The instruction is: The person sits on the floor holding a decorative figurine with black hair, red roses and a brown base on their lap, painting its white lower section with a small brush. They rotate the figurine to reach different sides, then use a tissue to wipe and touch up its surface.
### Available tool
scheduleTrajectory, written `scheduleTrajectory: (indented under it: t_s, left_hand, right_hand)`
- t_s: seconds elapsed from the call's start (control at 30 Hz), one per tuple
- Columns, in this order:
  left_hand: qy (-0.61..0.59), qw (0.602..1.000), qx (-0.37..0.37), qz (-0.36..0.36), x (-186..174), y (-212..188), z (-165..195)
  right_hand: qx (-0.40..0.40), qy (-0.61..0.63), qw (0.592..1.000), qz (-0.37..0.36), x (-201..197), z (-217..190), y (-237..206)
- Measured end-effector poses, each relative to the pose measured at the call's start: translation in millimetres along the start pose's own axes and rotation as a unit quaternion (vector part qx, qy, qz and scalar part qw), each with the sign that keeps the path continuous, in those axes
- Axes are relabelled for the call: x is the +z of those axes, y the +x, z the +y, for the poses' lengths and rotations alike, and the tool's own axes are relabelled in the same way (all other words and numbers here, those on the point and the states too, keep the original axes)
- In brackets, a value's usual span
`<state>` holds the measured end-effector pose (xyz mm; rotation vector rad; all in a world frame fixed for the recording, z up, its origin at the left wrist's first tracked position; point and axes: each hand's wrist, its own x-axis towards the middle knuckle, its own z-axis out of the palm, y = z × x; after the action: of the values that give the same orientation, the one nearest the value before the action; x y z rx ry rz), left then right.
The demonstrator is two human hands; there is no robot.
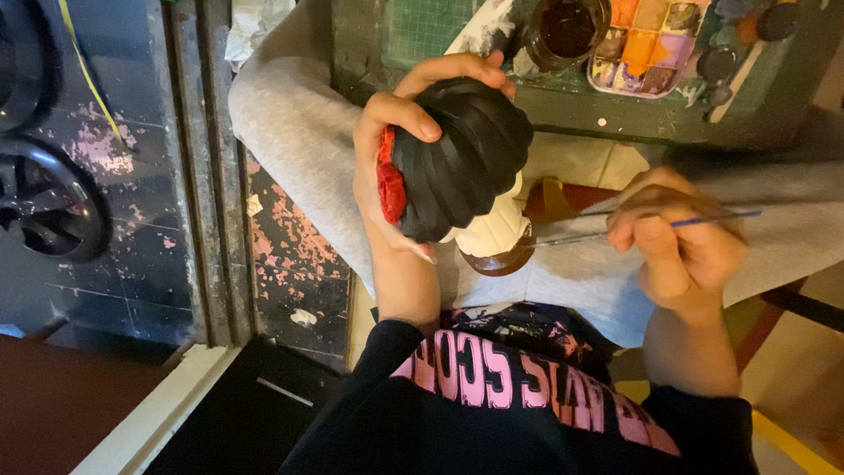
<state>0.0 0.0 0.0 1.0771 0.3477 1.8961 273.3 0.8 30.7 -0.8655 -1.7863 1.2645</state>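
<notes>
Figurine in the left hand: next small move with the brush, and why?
Probably bring the brush tip onto the figurine. The left hand grips its black ribbed top, tilted; the right hand pinches the brush, bristles near the pale lower part and brown base. Whether the tip touches is unclear from blur.

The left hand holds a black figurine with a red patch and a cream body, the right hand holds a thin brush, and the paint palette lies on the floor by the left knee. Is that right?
Not quite. The paint palette lies on the green table ahead of the person, beside a dark jar, not on the floor. The head view shows it. The rest stands: the left hand holds the black figurine, and the right hand holds a thin brush.
</notes>
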Motion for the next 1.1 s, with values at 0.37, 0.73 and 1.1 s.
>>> scheduleTrajectory:
  t_s: [0.37, 0.73, 1.1]
  left_hand:
    - [-0.094, 0.983, -0.058, 0.149, 19, -19, 3]
    - [-0.093, 0.983, -0.058, 0.145, 14, -23, -1]
    - [-0.053, 0.997, -0.019, 0.049, -5, -17, -10]
  right_hand:
    - [-0.004, -0.023, 0.999, -0.029, 3, 5, 9]
    - [-0.084, -0.159, 0.97, -0.161, -11, -24, 2]
    - [-0.229, -0.329, 0.885, -0.238, 9, -56, -4]
